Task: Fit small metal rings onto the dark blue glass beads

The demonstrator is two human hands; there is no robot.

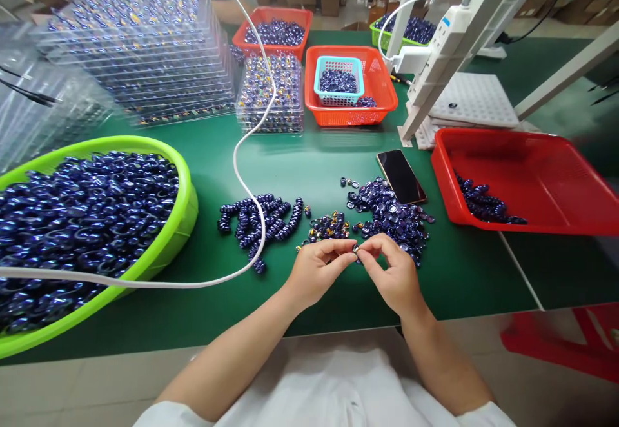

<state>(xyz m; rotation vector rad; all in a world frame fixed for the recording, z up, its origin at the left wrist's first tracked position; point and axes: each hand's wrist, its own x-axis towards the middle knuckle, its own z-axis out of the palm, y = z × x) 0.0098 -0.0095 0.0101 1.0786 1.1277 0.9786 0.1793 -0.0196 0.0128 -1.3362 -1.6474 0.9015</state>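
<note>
My left hand point(316, 269) and my right hand point(395, 277) meet fingertip to fingertip over the front of the green table. Between their pinched fingers is a small dark shiny piece point(356, 251), mostly hidden. Just beyond the fingers lies a small heap of gold and dark parts point(331, 226). A larger pile of dark blue round caps point(394, 214) spreads behind and beside my right hand. Rows of dark blue glossy rings point(271, 220) lie stacked on their sides, left of the gold parts.
A green basket of blue rings point(186, 188) fills the left side. A white cable point(236, 156) crosses the table. A phone point(401, 175) touches the cap pile. A red tray point(546, 175) stands right; stacked clear trays point(159, 79), an orange basket point(382, 98) and a metal post point(435, 72) stand behind.
</note>
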